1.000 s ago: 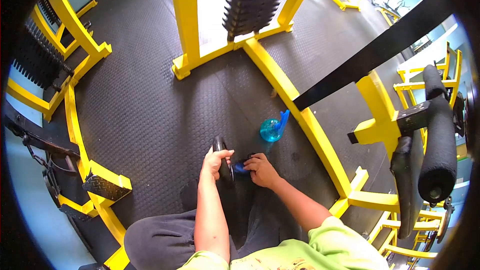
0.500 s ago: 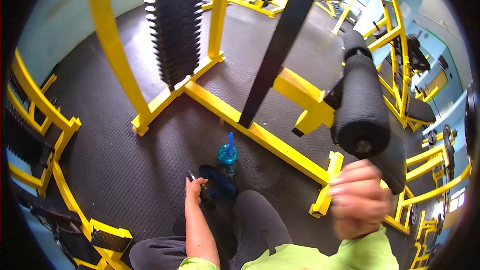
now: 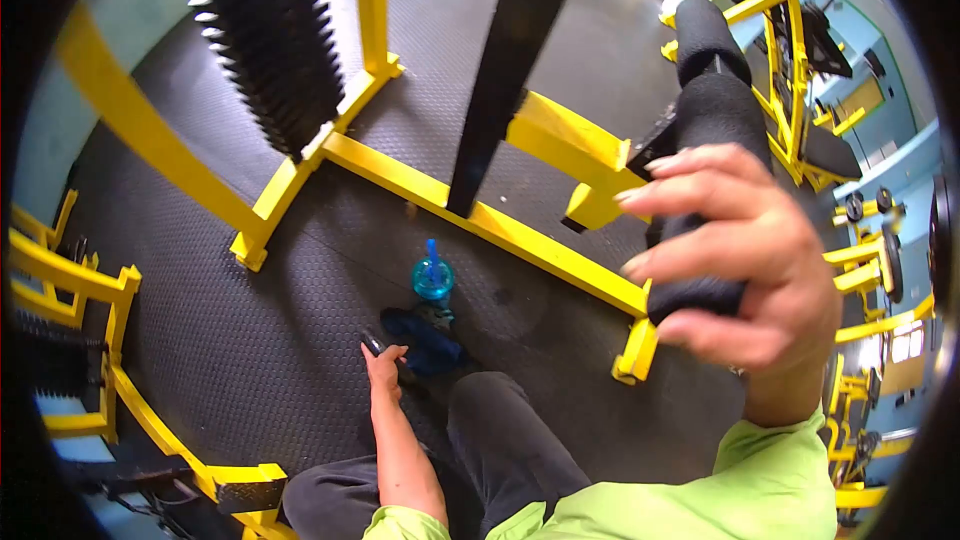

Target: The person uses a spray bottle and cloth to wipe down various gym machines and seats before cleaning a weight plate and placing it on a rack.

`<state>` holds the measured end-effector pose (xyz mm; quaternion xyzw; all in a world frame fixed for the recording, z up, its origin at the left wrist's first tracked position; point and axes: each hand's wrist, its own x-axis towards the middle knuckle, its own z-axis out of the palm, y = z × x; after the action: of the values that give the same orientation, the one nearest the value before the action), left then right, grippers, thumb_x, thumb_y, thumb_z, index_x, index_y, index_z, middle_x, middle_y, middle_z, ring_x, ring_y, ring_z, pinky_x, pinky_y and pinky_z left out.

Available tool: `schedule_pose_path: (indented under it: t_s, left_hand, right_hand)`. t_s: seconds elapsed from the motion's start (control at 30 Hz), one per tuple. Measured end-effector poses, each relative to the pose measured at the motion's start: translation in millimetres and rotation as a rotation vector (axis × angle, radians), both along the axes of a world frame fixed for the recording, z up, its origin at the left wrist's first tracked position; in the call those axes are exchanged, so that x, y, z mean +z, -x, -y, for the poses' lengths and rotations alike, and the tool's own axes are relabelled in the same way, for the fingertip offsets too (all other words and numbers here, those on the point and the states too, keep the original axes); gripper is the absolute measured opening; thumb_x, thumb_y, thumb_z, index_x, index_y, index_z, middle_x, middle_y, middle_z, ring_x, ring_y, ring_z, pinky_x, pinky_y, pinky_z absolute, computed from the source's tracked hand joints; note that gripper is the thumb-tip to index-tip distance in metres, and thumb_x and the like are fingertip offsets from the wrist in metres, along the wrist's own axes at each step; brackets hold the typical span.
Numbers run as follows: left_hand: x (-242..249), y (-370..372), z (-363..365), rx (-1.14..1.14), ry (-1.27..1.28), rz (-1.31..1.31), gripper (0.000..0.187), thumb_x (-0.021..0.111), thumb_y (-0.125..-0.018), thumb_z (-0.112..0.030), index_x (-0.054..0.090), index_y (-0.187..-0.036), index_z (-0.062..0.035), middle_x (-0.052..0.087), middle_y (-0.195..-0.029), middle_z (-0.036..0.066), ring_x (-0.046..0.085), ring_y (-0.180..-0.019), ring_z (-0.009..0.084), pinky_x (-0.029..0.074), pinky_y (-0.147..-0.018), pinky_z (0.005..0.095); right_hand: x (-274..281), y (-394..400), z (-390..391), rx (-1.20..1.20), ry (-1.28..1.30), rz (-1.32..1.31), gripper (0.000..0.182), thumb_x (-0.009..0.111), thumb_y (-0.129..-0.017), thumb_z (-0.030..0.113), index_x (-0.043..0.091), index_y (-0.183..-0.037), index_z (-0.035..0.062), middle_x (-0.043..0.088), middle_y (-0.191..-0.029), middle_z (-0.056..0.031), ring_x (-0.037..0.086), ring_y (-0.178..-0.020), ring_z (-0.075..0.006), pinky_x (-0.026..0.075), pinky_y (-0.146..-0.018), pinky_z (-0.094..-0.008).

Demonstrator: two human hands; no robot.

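Observation:
Low on the left, my left hand (image 3: 384,370) is closed around a small glossy black object (image 3: 372,343); its kind does not show clearly. Just right of that hand, a dark blue bundle (image 3: 425,345) rests near my feet. Beyond it a turquoise cup (image 3: 433,282) with a blue straw stands on the floor. My right hand (image 3: 745,250) is raised close to the camera, palm down, fingers spread and curved, nothing in its grasp. In this view it overlaps the black foam roller (image 3: 715,120) of the yellow machine and hides part of it.
A yellow floor beam (image 3: 540,255) crosses in front, with a slanted black post (image 3: 510,70) rising from it. The weight stack (image 3: 265,40) stands at upper left. Another yellow machine (image 3: 190,440) is at lower left; more line the right wall. Black textured matting (image 3: 230,340) covers the floor.
My right hand has risen and its fingers have spread from a blurred, loosely closed shape. The view has shifted, moving the machine left in the frame. My left hand keeps its hold.

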<state>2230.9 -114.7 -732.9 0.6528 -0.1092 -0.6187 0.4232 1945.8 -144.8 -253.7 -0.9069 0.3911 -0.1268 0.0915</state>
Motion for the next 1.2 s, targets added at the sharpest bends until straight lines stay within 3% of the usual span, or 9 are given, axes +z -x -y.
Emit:
schedule_pose_path:
  t_s: [0.1,0.23,0.47,0.63,0.87,1.0,1.07,1.13,1.2]
  left_hand:
    - [-8.4,0.7,-19.9,-0.097,0.018,-0.020,0.099,0.065,-0.064,0.002,0.017,-0.150,-0.0107,0.053,-0.075,0.006,0.052,-0.065,0.0176,0.045,-0.064,0.0316]
    - [69.9,11.5,-54.4,-0.318,-0.173,-0.051,0.104,0.065,-0.060,0.004,0.018,-0.151,-0.0118,0.056,-0.091,0.007,0.054,-0.076,0.0199,0.048,-0.070,0.0339]
    - [280.4,40.7,-104.9,-0.733,-0.272,-0.080,0.099,0.066,-0.060,0.005,0.026,-0.149,-0.0117,0.056,-0.098,0.005,0.055,-0.080,0.0182,0.049,-0.072,0.0319]
    - [437.2,69.2,-105.9,-1.057,-0.357,0.033,0.104,0.065,-0.062,0.008,0.020,-0.152,-0.0177,0.055,-0.086,0.005,0.055,-0.074,0.0183,0.051,-0.070,0.0328]
    - [591.4,134.5,-98.1,-1.417,-0.159,0.043,0.111,0.074,-0.060,0.002,0.016,-0.153,-0.0152,0.055,-0.087,0.000,0.053,-0.077,0.0116,0.047,-0.071,0.0262]
    - [667.7,228.7,-118.0,-1.557,-0.072,-0.001,0.107,0.069,-0.061,0.012,0.019,-0.152,-0.0154,0.056,-0.092,0.004,0.056,-0.082,0.0151,0.049,-0.074,0.0292]
    - [686.9,276.3,-136.3,-1.526,-0.093,-0.173,0.099,0.068,-0.059,0.013,0.029,-0.147,-0.0103,0.057,-0.097,0.006,0.057,-0.090,0.0175,0.050,-0.081,0.0326]
    - [700.3,319.2,-151.0,-1.560,-0.181,-0.206,0.092,0.067,-0.060,0.012,0.034,-0.144,-0.0070,0.060,-0.107,0.008,0.058,-0.099,0.0203,0.048,-0.088,0.0341]
    - [702.0,361.9,-166.4,-1.649,-0.089,-0.242,0.087,0.068,-0.062,0.009,0.037,-0.142,-0.0056,0.059,-0.112,0.009,0.058,-0.103,0.0209,0.047,-0.091,0.0348]
  right_hand:
    - [0.5,-1.0,-1.4,-0.092,-0.099,0.071,0.030,0.079,-0.061,0.027,0.074,-0.087,0.0143,0.066,-0.112,-0.0132,0.057,-0.109,-0.0338,0.040,-0.097,-0.0440]
    - [-1.4,0.4,-3.5,-0.169,-0.169,0.189,0.022,0.078,-0.064,0.029,0.071,-0.081,0.0172,0.065,-0.117,-0.0051,0.058,-0.109,-0.0276,0.043,-0.095,-0.0446]
    - [-6.9,-0.5,-11.2,-0.293,-0.122,0.381,0.015,0.074,-0.066,0.023,0.065,-0.070,0.0115,0.067,-0.100,-0.0018,0.061,-0.098,-0.0223,0.045,-0.095,-0.0400]
    - [-4.9,-17.0,-26.9,-0.421,-0.074,0.093,0.012,0.070,-0.064,0.027,0.067,-0.067,0.0151,0.061,-0.077,-0.0024,0.059,-0.088,-0.0205,0.038,-0.102,-0.0372]
    - [19.3,21.7,-166.6,-0.903,-0.372,1.051,0.036,0.071,-0.077,0.039,0.070,-0.087,0.0052,0.066,-0.085,-0.0070,0.061,-0.086,-0.0203,0.048,-0.084,-0.0365]
    - [-29.2,56.9,-272.3,-0.950,-1.543,2.020,0.066,0.047,-0.085,0.069,0.065,-0.111,0.0109,0.064,-0.109,-0.0042,0.059,-0.101,-0.0197,0.045,-0.084,-0.0362]
    - [0.4,68.5,-300.0,-0.743,-1.492,2.408,0.070,0.041,-0.088,0.070,0.059,-0.120,0.0105,0.062,-0.117,-0.0054,0.058,-0.103,-0.0241,0.045,-0.088,-0.0448]
    - [67.6,108.9,-310.1,-0.432,-1.162,2.884,0.070,0.042,-0.088,0.069,0.058,-0.123,0.0108,0.060,-0.122,-0.0076,0.057,-0.108,-0.0267,0.042,-0.097,-0.0473]
    - [64.9,154.8,-331.4,-0.298,-1.040,3.045,0.066,0.042,-0.090,0.064,0.056,-0.126,0.0109,0.059,-0.127,-0.0080,0.056,-0.112,-0.0291,0.039,-0.103,-0.0474]
